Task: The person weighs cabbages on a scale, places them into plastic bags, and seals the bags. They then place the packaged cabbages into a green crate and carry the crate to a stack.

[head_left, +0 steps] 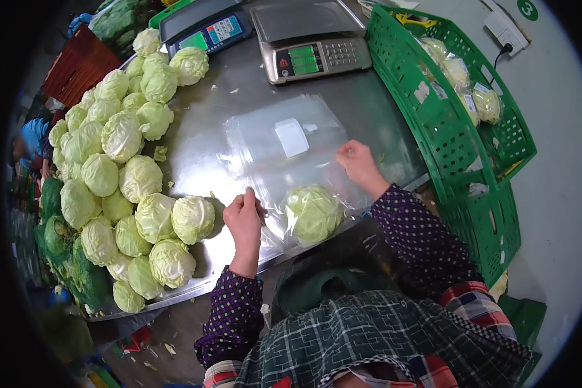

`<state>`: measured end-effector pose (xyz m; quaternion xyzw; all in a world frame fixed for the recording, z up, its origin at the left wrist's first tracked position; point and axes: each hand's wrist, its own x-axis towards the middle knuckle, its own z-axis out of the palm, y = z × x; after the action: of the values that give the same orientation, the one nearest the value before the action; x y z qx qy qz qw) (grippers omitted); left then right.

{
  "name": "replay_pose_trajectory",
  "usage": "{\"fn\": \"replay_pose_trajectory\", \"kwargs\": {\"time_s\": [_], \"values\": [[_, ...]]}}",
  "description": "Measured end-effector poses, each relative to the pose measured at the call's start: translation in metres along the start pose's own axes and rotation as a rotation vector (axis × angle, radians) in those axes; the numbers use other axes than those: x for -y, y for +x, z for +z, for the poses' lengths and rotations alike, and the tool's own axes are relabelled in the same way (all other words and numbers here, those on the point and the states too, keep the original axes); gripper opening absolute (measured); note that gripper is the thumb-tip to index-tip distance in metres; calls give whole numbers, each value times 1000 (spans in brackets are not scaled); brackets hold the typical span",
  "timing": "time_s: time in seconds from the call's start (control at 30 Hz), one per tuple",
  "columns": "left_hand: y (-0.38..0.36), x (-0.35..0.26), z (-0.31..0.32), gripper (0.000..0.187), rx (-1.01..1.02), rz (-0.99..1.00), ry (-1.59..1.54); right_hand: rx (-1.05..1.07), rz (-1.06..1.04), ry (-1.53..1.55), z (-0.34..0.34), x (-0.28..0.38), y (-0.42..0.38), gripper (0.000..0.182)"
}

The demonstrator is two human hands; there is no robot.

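Observation:
A pale green cabbage [314,214] sits inside a clear plastic bag [304,174] at the near edge of the metal table. My right hand [361,169] is closed, with thumb and fingers pinched at the bag's right edge. On the opposite side, my left hand [244,223] is also closed, its fingertips pressed together at the bag's left edge. Beyond the cabbage lies a flat stack of clear bags [252,132] with a white paper label [292,138] on top.
Many loose cabbages [121,137] are heaped on the table's left side. Two weighing scales, a silver one [313,55] and a dark blue one [207,29], stand at the back. To the right, a green crate [427,123] holds several wrapped cabbages [487,103].

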<state>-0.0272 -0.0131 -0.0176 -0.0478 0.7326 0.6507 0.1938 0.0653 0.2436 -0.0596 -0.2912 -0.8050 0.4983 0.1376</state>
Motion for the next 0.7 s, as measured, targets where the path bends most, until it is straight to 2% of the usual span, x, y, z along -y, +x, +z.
{"fn": "replay_pose_trajectory", "kwargs": {"time_s": [0.03,0.07,0.1,0.13,0.17,0.2,0.23,0.27,0.3,0.33,0.37,0.4,0.43,0.47,0.5,0.53,0.57,0.6,0.63,0.67,0.7], "values": [[-5,7,-5,34,47,-148,174,43,-2,21,4,-19,-17,16],[-1,54,-23,31,238,-36,387,84,-11,46,7,-28,-30,12],[-16,56,-20,30,245,-271,410,79,-5,52,7,-23,-39,12],[-31,50,-13,25,268,-375,358,219,244,170,3,-13,-50,16],[-40,54,-8,22,224,-143,452,357,492,291,1,-8,-61,21],[-43,60,-7,23,189,107,541,332,386,278,6,-12,-65,27],[-46,77,-16,29,206,-9,351,274,274,262,13,-19,-66,34],[-46,92,-20,38,257,-111,159,187,13,283,32,-50,-66,45],[-62,74,-9,47,265,-350,-122,318,203,447,29,-36,-67,44],[-62,95,-8,45,256,-141,-102,339,203,576,41,-46,-71,44],[-74,70,5,40,143,-196,-180,321,64,475,49,-50,-73,40],[-67,57,5,33,194,-284,-47,312,65,404,31,-18,-76,38],[-66,54,2,31,347,144,208,397,103,398,0,15,-76,40],[-62,21,8,35,252,-294,-67,503,5,374,-24,31,-73,44],[-51,3,12,37,343,-292,-161,504,-102,410,-45,45,-72,57],[-47,-11,20,38,423,-294,-260,276,-318,48,-75,70,-75,63],[-49,-34,49,34,450,-206,-231,55,-520,-320,-107,90,-75,70],[-55,-64,87,30,457,-129,-214,79,-374,-131,-129,96,-71,75],[-67,-101,122,32,542,-135,-125,139,-230,57,-148,101,-63,80],[-72,-123,143,33,701,-79,-87,0,-310,171,-181,108,-53,81],[-88,-150,161,36,911,-78,-187,-48,113,-43,-213,117,-59,62]]}}
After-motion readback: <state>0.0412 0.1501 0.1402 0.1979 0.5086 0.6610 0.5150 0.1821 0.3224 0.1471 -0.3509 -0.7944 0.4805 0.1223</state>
